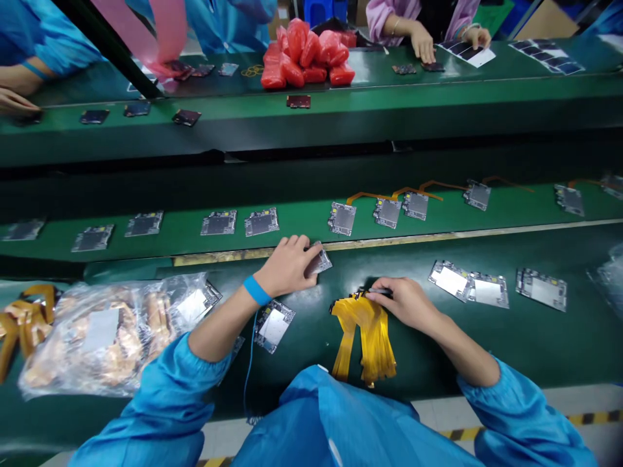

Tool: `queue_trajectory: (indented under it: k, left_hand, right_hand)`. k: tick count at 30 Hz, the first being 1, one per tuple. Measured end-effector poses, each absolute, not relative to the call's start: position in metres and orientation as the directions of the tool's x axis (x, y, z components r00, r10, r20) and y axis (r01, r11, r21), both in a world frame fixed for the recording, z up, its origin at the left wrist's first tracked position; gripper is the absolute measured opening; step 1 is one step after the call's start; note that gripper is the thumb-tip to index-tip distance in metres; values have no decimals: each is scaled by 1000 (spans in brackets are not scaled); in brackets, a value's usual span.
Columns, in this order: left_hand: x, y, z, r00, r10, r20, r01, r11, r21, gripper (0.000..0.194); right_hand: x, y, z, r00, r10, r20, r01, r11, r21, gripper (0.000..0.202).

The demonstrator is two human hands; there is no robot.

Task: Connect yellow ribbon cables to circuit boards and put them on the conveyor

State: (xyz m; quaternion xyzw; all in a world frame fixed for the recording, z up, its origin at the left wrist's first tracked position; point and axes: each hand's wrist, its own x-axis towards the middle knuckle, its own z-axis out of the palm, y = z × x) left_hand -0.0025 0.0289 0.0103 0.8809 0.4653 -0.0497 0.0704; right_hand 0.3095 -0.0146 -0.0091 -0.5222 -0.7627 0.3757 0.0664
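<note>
My left hand, with a blue band at its wrist, grips a small circuit board by its edge, at the near side of the conveyor. My right hand pinches a slim greyish piece at the top end of a pile of yellow flex cables. The fingers partly cover that piece, so I cannot make out its kind. The cables fan toward my body on the green bench. Below my left wrist lies another circuit board with a silver shield; a blue cord runs past it.
Boards with orange flex cables and several plain boards lie on the green belt. To the right are more shielded boards. A clear bag of copper-coloured parts sits left. Across, co-workers' hands handle parts near red wrapped bundles.
</note>
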Motion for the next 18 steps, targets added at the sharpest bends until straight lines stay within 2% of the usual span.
queue_trajectory:
  k: [3, 8, 14, 18]
  left_hand:
    - [1, 14, 0, 567, 805, -174, 823, -562, 80, 62]
    - [1, 11, -2, 623, 771, -132, 782, -607, 140, 53]
    - [5, 12, -3, 666, 730, -152, 745, -647, 161, 41]
    - [6, 13, -5, 672, 726, -147, 740, -648, 181, 38]
  right_hand:
    - [307, -7, -7, -422, 867, -265, 735, 155, -660, 25]
    - [298, 10, -4, -448, 866, -221, 700, 186, -690, 21]
    - [288, 22, -2, -622, 734, -272, 579, 197, -791, 19]
    - [288, 20, -2, -622, 721, -304, 593, 180, -785, 18]
